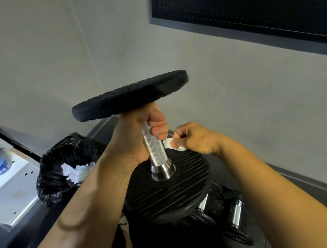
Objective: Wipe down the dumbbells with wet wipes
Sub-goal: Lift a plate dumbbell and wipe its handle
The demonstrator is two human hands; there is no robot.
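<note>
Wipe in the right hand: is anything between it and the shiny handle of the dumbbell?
Nothing visible lies between the wipe, pinched in the right hand, and the bare lower handle right beside it. The left hand grips the upper handle, though, so its fingers cover that stretch from the wipe.

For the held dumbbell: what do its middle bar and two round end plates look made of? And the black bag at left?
Silver knurled bar: metal, likely steel; fine cross-hatched texture, shiny polished collar. Black round end plates: probably rubber or rubber-coated; matte, moulded grooves and dimples. Crinkled black bag: thin plastic film, glossy creases.
</note>
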